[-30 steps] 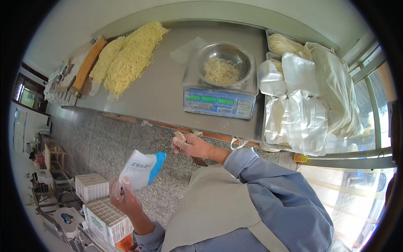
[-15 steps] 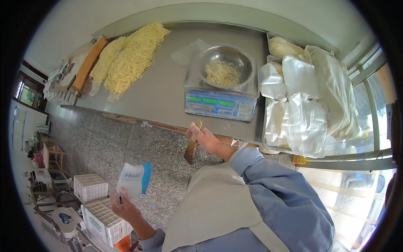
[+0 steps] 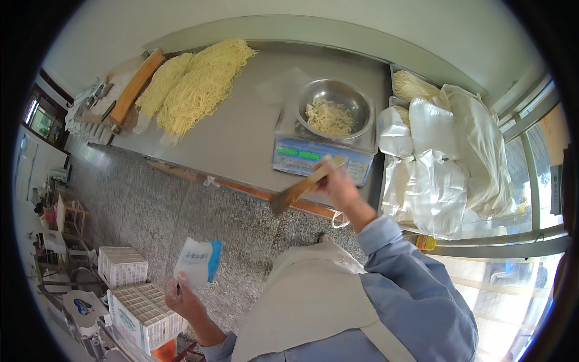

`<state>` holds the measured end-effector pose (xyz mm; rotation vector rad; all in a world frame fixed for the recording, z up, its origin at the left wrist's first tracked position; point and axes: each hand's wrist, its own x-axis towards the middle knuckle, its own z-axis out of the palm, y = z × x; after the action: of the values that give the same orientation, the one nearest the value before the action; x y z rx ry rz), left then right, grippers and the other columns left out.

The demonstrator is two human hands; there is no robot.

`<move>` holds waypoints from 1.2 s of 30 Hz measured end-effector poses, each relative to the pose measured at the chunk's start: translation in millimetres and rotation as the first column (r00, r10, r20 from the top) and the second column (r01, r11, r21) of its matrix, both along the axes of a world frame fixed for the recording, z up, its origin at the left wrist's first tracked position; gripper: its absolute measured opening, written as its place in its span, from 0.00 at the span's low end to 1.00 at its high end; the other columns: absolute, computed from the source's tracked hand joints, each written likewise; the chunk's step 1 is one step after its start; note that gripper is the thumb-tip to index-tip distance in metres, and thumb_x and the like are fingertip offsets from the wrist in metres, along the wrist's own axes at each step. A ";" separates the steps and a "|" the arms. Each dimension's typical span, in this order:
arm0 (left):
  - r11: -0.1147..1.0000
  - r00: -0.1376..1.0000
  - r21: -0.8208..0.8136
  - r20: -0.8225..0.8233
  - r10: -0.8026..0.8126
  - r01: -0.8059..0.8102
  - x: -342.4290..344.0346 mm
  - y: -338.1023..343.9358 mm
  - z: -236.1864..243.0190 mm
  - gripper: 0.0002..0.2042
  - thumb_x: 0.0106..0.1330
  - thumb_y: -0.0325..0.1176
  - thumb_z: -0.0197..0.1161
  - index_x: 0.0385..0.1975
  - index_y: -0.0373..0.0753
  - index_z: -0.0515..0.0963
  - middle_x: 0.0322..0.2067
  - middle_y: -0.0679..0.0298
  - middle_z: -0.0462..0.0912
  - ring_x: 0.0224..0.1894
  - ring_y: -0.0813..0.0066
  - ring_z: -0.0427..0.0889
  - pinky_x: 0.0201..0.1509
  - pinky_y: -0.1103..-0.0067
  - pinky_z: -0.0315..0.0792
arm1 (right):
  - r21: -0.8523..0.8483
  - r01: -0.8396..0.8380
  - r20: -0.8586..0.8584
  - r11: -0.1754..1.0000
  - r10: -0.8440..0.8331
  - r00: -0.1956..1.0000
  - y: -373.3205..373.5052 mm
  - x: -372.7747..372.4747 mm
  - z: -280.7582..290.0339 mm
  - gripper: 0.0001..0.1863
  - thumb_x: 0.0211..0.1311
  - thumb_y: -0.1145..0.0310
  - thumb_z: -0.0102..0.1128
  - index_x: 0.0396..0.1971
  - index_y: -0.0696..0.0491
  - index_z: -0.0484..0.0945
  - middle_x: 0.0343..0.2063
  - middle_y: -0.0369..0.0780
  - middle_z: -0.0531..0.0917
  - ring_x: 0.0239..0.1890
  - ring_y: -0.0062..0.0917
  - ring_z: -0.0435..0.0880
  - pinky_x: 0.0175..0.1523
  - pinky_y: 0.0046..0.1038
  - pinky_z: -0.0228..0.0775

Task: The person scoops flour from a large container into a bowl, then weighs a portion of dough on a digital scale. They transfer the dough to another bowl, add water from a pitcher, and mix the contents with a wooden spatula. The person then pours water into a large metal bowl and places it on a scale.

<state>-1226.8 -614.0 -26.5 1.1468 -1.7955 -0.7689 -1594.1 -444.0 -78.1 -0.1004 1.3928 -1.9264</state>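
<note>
My right hand (image 3: 335, 182) is closed round a flat, brownish wooden spatula (image 3: 295, 193), held in front of a blue-fronted digital scale (image 3: 287, 161). The hand is somewhat blurred and covers part of the scale's lower front. On the scale sits a steel bowl (image 3: 363, 107) with pale, short noodle pieces (image 3: 329, 117) inside. Lower left, my left hand (image 3: 181, 294) pinches one end of a white plastic bag (image 3: 194, 260) with a blue band, over the floor.
Two heaps of long yellow noodles (image 3: 208, 84) lie on the steel table (image 3: 247, 145), beside a wooden board (image 3: 137, 85). Right of the scale, trays of noodles (image 3: 415, 87) are partly under white cloths (image 3: 437, 187). White plastic crates (image 3: 145, 308) stand on the floor at lower left.
My right hand has moved right and a little up with the spatula, which is now tilted nearer to level. The whole view has shifted slightly. My left hand still holds the bag.
</note>
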 end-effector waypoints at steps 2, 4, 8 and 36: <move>0.999 1.000 -0.032 0.004 0.017 -0.017 -0.8 3.3 0.1 0.06 0.61 0.24 0.56 0.28 0.26 0.75 0.28 0.62 0.72 0.30 0.76 0.71 0.29 0.81 0.67 | -0.095 0.143 -0.028 0.985 -0.146 0.989 13.2 -28.2 16.7 0.20 0.68 0.56 0.42 0.35 0.60 0.71 0.25 0.44 0.77 0.22 0.29 0.78 0.34 0.32 0.78; 0.999 0.999 -0.013 0.008 0.036 -0.036 -1.6 5.1 0.2 0.06 0.61 0.24 0.56 0.28 0.26 0.75 0.28 0.61 0.72 0.29 0.76 0.71 0.29 0.81 0.66 | -0.195 0.243 -0.065 0.950 -0.260 0.963 30.2 -54.8 33.6 0.19 0.68 0.58 0.42 0.37 0.62 0.70 0.27 0.45 0.78 0.24 0.30 0.79 0.37 0.34 0.78; 1.000 1.000 0.010 0.023 0.000 0.000 -0.5 1.3 -0.6 0.06 0.62 0.25 0.56 0.28 0.26 0.75 0.29 0.61 0.73 0.31 0.75 0.72 0.31 0.80 0.68 | -0.298 0.424 -0.108 0.855 -0.471 0.875 60.9 -94.7 55.3 0.18 0.68 0.60 0.42 0.39 0.62 0.70 0.28 0.46 0.78 0.28 0.30 0.79 0.39 0.37 0.78; 0.943 0.941 -0.067 0.071 0.332 -0.327 -76.8 72.9 3.0 0.03 0.53 0.24 0.63 0.23 0.31 0.79 0.20 0.59 0.76 0.25 0.69 0.73 0.30 0.77 0.66 | 0.375 0.499 -0.379 0.781 -0.362 0.852 58.1 -277.2 -81.1 0.15 0.58 0.54 0.55 0.34 0.51 0.73 0.21 0.35 0.73 0.17 0.18 0.70 0.19 0.22 0.63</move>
<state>-1303.7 -541.1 -23.6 1.4140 -1.6196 -0.4780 -1871.3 -386.0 -159.2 0.2019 2.2041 -1.9243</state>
